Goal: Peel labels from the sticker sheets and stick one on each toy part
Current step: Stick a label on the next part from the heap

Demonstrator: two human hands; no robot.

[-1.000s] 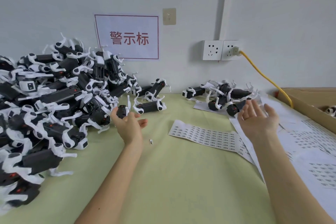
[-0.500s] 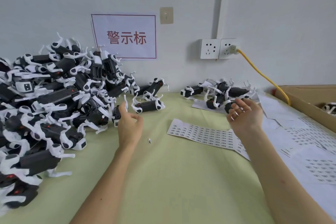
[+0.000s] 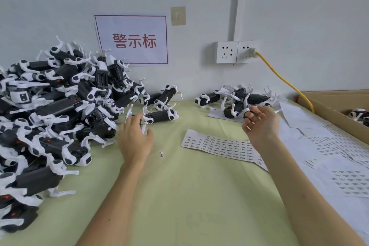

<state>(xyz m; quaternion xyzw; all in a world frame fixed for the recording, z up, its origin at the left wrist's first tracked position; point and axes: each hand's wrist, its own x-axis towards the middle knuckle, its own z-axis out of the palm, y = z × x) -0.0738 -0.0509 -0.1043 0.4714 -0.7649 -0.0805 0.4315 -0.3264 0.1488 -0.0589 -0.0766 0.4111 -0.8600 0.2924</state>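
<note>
Movement shows in both hands in the head view. The left hand (image 3: pixel 135 136) is further out toward the far edge of the pale green surface (image 3: pixel 189 195) than a second ago. Its fingers now curl over the white leg end of a black-and-white plastic toy part (image 3: pixel 161 115) at the rim of the big heap of toy parts (image 3: pixel 60 106) along the left edge. I cannot tell how firm that grip is.

The right hand (image 3: pixel 259 126) was flat and palm-up a second ago. Now its fingers are curled in with nothing visible between them, near the small cluster of toy parts (image 3: pixel 235 102) by the far edge.

The white sticker sheet with rows of printed labels (image 3: pixel 217 147) lies flat between the hands, just beside the right wrist. One loose white label (image 3: pixel 161 154) sits near the left wrist.

My reading is that the next part is being fetched and no label is peeled for it yet.
</note>
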